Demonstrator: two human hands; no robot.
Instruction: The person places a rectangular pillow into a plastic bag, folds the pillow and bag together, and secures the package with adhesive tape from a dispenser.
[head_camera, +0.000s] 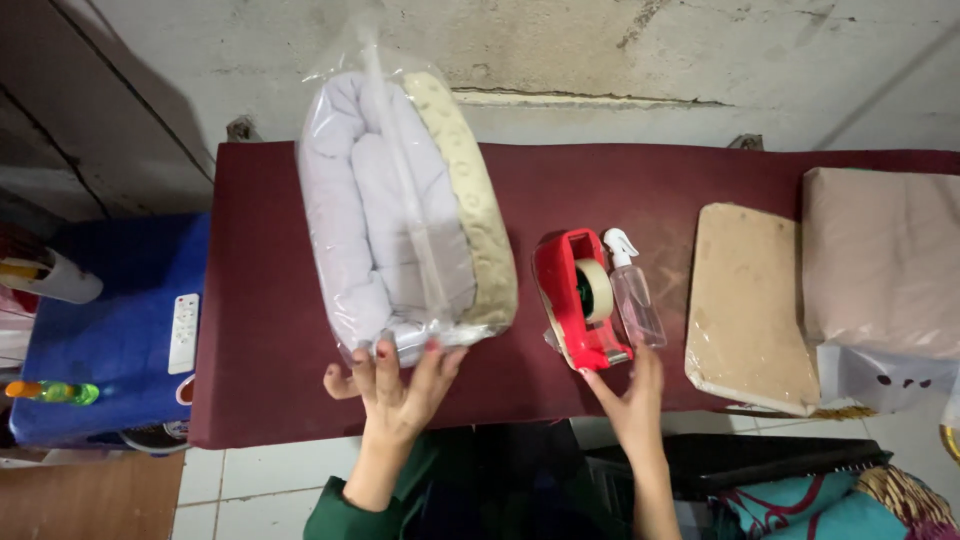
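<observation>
Worktop (270, 390) covered in dark maroon cloth carries everything, and the red tape dispenser (578, 300) near its front edge serves as the landmark. Left of the dispenser lies the biggest item, a rolled pale lilac quilt with a cream patterned edge, sealed in a glossy clear plastic bag (400, 210); it looks soft and puffy. Right of the dispenser sit a flat tan parcel (748, 305) and, further right, a beige wrapped bundle (880, 260). Just beside the dispenser's right side lies a small clear spray bottle (632, 290). The left hand (395, 385) rests spread and flat on the bag's near end. The right hand (630, 395) touches the dispenser's front, fingers extended. Packing seems at the sealing stage; taping likely needs the bag's end held flat.
</observation>
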